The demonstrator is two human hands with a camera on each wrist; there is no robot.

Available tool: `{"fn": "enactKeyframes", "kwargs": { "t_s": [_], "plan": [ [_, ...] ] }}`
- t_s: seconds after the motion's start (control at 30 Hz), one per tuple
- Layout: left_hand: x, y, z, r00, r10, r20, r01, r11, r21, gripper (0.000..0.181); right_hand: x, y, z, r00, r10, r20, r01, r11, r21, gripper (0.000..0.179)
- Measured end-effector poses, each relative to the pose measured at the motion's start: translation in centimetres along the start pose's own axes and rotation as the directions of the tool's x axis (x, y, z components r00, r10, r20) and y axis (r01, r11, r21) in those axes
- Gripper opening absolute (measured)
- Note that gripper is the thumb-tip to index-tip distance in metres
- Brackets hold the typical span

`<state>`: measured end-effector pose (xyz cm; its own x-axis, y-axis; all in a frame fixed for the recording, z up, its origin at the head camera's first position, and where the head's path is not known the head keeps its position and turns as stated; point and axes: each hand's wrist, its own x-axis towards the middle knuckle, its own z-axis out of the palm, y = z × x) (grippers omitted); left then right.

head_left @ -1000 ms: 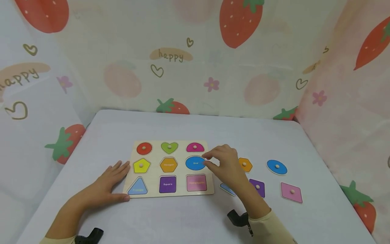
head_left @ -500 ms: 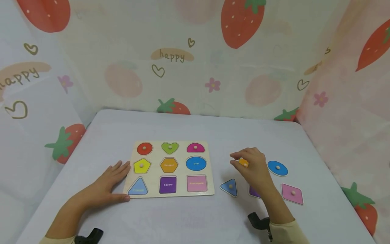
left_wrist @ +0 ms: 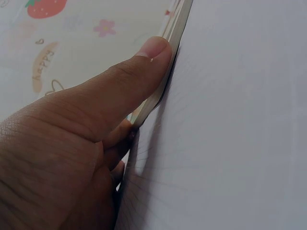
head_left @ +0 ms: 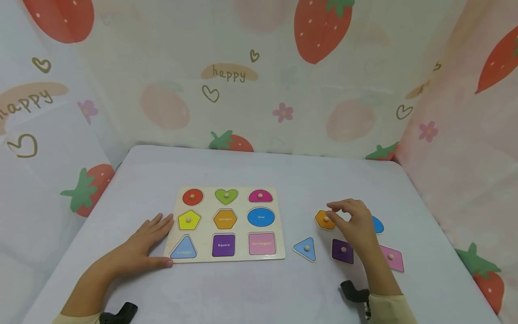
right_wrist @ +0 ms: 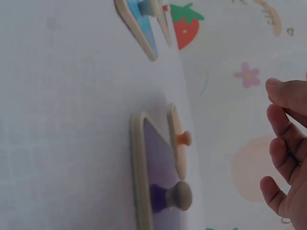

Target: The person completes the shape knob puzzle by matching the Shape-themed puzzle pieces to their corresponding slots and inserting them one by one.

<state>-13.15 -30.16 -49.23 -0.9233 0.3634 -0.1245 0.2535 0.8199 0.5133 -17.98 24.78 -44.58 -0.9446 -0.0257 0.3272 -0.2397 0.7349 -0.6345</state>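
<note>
My left hand (head_left: 143, 245) rests at the left edge of the wooden puzzle board (head_left: 204, 245), fingers straight; in the left wrist view its thumb (left_wrist: 129, 72) touches the board's side. My right hand (head_left: 358, 225) hovers right of the board, thumb and forefinger bent and overlapping the orange hexagon piece (head_left: 323, 219) in the head view. The right wrist view shows nothing between its fingers, apart from the hexagon's knob (right_wrist: 186, 138). Below lies the purple square piece (head_left: 342, 252). Behind the hand, the blue oval piece (head_left: 378, 225) and pink rectangle piece (head_left: 394, 258) are partly hidden.
A blue triangle piece (head_left: 305, 248) lies between board and square. Red circle (head_left: 192, 197), green heart (head_left: 225, 195), magenta half-circle (head_left: 260, 195) and yellow pentagon (head_left: 189, 220) pieces sit in the board. Strawberry-print cloth (head_left: 303, 90) hangs behind the white table (head_left: 243, 292).
My right hand has moved right, from the board's right side past the hexagon. The triangle has come into full view, while the oval and rectangle became partly covered. My left hand has stayed put.
</note>
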Motion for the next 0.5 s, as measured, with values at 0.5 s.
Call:
{"fn": "enactKeyframes", "kwargs": {
  "t_s": [0.5],
  "plan": [
    [-0.1, 0.1, -0.1, 1.000, -0.003, 0.000, 0.003, 1.000, -0.002, 0.116, 0.3, 2.7, 0.7, 0.985, 0.160, 0.070, -0.160, 0.987, -0.010, 0.026]
  ]
}}
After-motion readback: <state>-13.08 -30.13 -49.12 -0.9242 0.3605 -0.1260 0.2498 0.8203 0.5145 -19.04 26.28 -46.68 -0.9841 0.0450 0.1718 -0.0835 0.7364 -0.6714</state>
